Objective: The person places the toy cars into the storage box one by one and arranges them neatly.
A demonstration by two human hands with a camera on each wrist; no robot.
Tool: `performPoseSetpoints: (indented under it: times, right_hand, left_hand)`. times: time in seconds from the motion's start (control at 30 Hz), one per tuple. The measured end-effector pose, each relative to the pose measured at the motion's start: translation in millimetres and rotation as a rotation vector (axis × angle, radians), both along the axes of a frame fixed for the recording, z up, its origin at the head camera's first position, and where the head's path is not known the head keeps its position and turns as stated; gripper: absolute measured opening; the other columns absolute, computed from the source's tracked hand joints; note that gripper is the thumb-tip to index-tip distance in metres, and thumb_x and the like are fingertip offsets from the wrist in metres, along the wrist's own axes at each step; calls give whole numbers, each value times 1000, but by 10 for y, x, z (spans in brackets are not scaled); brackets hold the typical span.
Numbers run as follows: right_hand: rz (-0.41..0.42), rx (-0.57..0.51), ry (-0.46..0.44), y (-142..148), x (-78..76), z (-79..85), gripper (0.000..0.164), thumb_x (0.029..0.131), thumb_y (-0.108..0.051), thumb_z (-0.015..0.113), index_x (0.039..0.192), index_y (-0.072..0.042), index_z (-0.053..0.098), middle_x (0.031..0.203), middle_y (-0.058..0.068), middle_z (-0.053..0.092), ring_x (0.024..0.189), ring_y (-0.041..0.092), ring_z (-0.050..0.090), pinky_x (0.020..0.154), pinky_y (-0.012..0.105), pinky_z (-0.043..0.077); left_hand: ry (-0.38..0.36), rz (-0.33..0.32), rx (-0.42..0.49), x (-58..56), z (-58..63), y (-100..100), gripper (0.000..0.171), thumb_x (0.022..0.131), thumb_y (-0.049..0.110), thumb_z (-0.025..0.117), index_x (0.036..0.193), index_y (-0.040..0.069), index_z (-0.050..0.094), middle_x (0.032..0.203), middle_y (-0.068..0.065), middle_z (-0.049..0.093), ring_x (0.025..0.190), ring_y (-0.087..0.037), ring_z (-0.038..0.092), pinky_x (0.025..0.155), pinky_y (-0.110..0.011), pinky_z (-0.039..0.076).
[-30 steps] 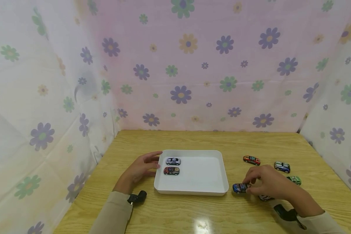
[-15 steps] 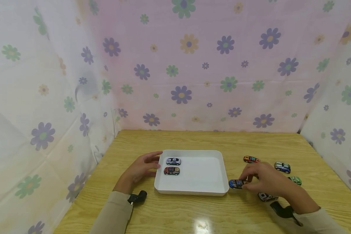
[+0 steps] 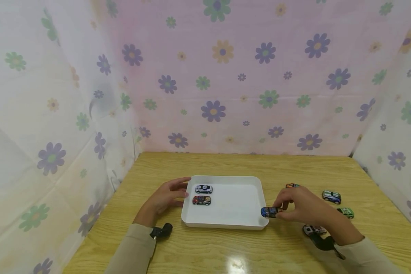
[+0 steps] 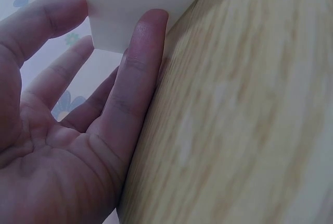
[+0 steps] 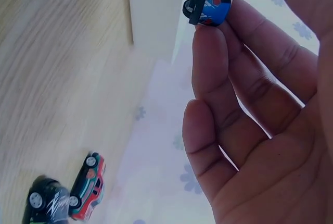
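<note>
My right hand (image 3: 303, 207) pinches a blue and black toy car (image 3: 270, 212) by its rear end, its nose over the right rim of the white tray (image 3: 233, 205). In the right wrist view the toy car (image 5: 213, 0) is lifted, wheels showing, between thumb and fingers. My left hand (image 3: 166, 196) rests against the tray's left side. The left wrist view has the fingertips (image 4: 151, 23) touching the tray's outer wall (image 4: 135, 0), fingers nearly straight. Inside the tray, at its left, a white toy car (image 3: 203, 189) sits behind a red and black toy car (image 3: 201, 200).
Right of the tray, several toy cars stand on the wooden table (image 3: 226, 247): a red-orange one (image 3: 291, 185) partly behind the right hand, a white-blue one (image 3: 331, 196), a green one (image 3: 346, 212) and a black-white one (image 3: 314, 230) near the wrist. Flowered cloth (image 3: 212, 76) encloses the table.
My right hand has raised the blue and black toy car off the table and carried it left to the tray's right rim. The left hand stays at the tray.
</note>
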State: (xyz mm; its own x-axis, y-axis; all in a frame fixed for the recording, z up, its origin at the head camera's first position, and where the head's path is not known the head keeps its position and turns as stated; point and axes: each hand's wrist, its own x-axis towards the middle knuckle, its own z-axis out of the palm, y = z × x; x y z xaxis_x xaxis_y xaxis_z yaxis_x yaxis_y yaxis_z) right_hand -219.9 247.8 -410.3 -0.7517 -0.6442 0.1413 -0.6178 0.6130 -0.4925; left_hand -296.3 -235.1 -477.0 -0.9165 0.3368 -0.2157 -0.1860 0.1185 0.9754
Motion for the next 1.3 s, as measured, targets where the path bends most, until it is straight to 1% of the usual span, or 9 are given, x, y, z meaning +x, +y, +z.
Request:
performPoseSetpoints:
  times: [0.1, 0.23, 0.43, 0.6, 0.8, 0.93, 1.13, 1.3]
  right_hand:
    - [3, 1, 14, -40, -24, 10, 12, 91, -29, 82, 100, -35, 76, 99, -20, 68, 81, -3, 62, 69, 31, 58]
    - [1, 3, 17, -98, -54, 29, 15, 89, -25, 83, 98, -35, 77, 96, -20, 69, 81, -3, 63, 69, 31, 57]
    - [3, -29, -11, -170, -86, 59, 16, 87, -21, 84, 97, -33, 78, 94, -18, 70, 80, -1, 64, 67, 30, 58]
    - [3, -30, -25, -227, -107, 71, 15, 87, -23, 84, 97, -33, 78, 95, -18, 71, 81, -1, 65, 67, 27, 57]
    - [43, -57, -36, -291, -158, 43, 12, 89, -25, 83, 99, -30, 78, 96, -15, 71, 81, -1, 65, 69, 30, 60]
    - [56, -68, -38, -348, -199, 33, 11, 89, -26, 83, 98, -30, 78, 95, -14, 71, 80, 0, 65, 68, 25, 58]
    - [68, -68, -61, -479, -259, 54, 11, 88, -26, 84, 98, -28, 79, 95, -13, 72, 80, 1, 66, 69, 24, 58]
    - [72, -48, -77, -584, -305, 65, 11, 88, -24, 83, 98, -27, 79, 96, -12, 72, 81, 1, 67, 71, 24, 59]
  left_hand:
    - [-2, 5, -5, 0, 4, 12, 67, 90, 5, 77, 151, 24, 55, 156, -14, 48, 134, -34, 53, 90, -49, 63]
    - [-1, 2, -3, 0, 6, 21, 67, 91, 5, 76, 152, 23, 53, 156, -15, 48, 133, -34, 54, 89, -49, 63]
    - [-3, -3, 0, -1, -10, 27, 68, 91, 4, 75, 153, 22, 52, 156, -16, 48, 132, -33, 55, 90, -49, 62]
    - [5, -2, 3, 2, -26, 32, 67, 91, 4, 75, 152, 22, 53, 156, -16, 48, 132, -33, 56, 90, -49, 62]
    - [0, 5, 6, -1, -32, 38, 67, 91, 4, 75, 152, 22, 54, 155, -14, 49, 132, -32, 55, 90, -49, 62]
    - [-3, 9, 9, 0, -31, 37, 67, 91, 4, 76, 151, 23, 55, 155, -13, 50, 131, -32, 56, 90, -50, 62]
    - [2, 17, -1, 11, -25, 27, 68, 90, 4, 76, 151, 23, 54, 157, -15, 47, 134, -34, 54, 89, -49, 63]
    - [-2, 28, -5, 18, -2, 10, 68, 90, 4, 77, 151, 25, 55, 157, -13, 48, 134, -33, 54, 89, -49, 63]
